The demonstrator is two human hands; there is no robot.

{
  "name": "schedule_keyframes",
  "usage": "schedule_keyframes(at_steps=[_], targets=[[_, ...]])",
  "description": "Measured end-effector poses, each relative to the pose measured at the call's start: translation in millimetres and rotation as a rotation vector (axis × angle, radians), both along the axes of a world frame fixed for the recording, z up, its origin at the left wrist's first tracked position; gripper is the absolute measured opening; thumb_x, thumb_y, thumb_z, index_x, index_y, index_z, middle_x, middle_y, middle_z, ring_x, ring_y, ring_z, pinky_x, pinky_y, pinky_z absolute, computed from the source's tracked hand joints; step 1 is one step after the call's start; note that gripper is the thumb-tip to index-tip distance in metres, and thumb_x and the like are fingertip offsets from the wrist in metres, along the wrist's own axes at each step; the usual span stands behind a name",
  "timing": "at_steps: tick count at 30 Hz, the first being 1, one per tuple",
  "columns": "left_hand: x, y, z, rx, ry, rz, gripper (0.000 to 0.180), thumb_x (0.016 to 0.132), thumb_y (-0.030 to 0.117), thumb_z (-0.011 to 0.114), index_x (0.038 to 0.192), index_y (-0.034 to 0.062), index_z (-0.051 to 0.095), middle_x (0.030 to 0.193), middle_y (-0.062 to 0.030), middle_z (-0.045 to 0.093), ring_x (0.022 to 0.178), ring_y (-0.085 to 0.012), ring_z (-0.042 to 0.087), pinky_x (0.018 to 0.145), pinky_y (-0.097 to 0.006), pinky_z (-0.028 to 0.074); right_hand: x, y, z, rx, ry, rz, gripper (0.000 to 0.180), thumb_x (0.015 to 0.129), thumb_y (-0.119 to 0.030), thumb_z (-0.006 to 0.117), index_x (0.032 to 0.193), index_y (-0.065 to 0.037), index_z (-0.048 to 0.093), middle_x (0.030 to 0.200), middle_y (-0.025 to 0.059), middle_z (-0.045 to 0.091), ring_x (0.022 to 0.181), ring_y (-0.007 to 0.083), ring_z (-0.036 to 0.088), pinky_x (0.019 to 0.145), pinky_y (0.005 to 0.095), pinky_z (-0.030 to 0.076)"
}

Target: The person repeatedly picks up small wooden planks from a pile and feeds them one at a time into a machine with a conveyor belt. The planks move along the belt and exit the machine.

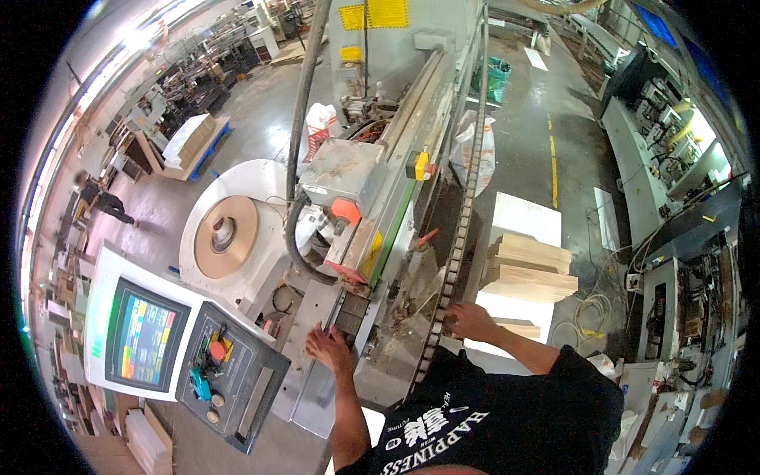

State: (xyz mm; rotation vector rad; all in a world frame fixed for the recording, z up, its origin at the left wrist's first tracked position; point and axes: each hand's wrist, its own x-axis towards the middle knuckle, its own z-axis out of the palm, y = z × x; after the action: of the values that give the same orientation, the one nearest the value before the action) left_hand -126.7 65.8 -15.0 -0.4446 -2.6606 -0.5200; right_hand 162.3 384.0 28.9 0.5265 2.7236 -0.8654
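My left hand (328, 347) is over the metal bed at the infeed end of a long edge-banding machine (340, 170), beside a dark ribbed pad (350, 311). Its fingers are spread, and nothing shows in them. My right hand (471, 321) reaches in from the right to the edge of a segmented conveyor track (448, 286). The fingers look stretched out and hold nothing that I can see. To the right of that hand, pale wooden boards (529, 283) are stacked on white panels (526, 218).
A control console (146, 336) with a lit screen and a red knob stands at the left. Behind it is a round reel of brown edge tape (226, 236). Cables (586, 317) lie on the floor at right. Far left, a person (103, 198) is walking.
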Motion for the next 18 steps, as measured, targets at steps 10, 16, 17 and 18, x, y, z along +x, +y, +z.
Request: schedule_keyframes(at_steps=[10, 16, 17, 18], targets=[[101, -9, 47, 0.038, -0.072, -0.126, 0.032, 0.098, 0.026, 0.073, 0.127, 0.0128, 0.067, 0.121, -0.0124, 0.066, 0.12, -0.035, 0.057, 0.112, -0.056, 0.035, 155, 27, -91, 0.311, -0.516, -0.033, 0.093, 0.091, -0.032, 0.079, 0.166, -0.005, 0.032, 0.159, 0.021, 0.047, 0.144, 0.0417, 0.05, 0.122, 0.0589, 0.037], [101, 16, 85, 0.141, -0.057, -0.266, 0.037, 0.095, 0.022, 0.076, 0.129, 0.0121, 0.067, 0.12, -0.0121, 0.065, 0.118, -0.0345, 0.058, 0.112, -0.055, 0.036, 156, 48, -107, 0.406, -0.445, -0.002, 0.04, 0.092, -0.017, 0.063, 0.129, -0.004, 0.064, 0.114, 0.0185, 0.076, 0.104, 0.0357, 0.077, 0.078, 0.0534, 0.063], [100, 18, 89, 0.157, -0.03, -0.3, 0.038, 0.094, 0.022, 0.077, 0.129, 0.0119, 0.067, 0.119, -0.012, 0.065, 0.118, -0.0344, 0.058, 0.112, -0.055, 0.036, 146, 47, -89, 0.41, -0.461, -0.009, 0.039, 0.092, -0.017, 0.064, 0.128, -0.004, 0.065, 0.113, 0.0181, 0.076, 0.103, 0.0352, 0.077, 0.079, 0.0535, 0.062], [100, 21, 92, 0.176, -0.007, -0.33, 0.038, 0.093, 0.022, 0.078, 0.129, 0.0116, 0.067, 0.119, -0.012, 0.065, 0.117, -0.0343, 0.058, 0.112, -0.055, 0.035, 135, 46, -69, 0.418, -0.481, -0.012, 0.038, 0.091, -0.016, 0.064, 0.127, -0.004, 0.066, 0.112, 0.0178, 0.076, 0.103, 0.0346, 0.077, 0.08, 0.0536, 0.062]])
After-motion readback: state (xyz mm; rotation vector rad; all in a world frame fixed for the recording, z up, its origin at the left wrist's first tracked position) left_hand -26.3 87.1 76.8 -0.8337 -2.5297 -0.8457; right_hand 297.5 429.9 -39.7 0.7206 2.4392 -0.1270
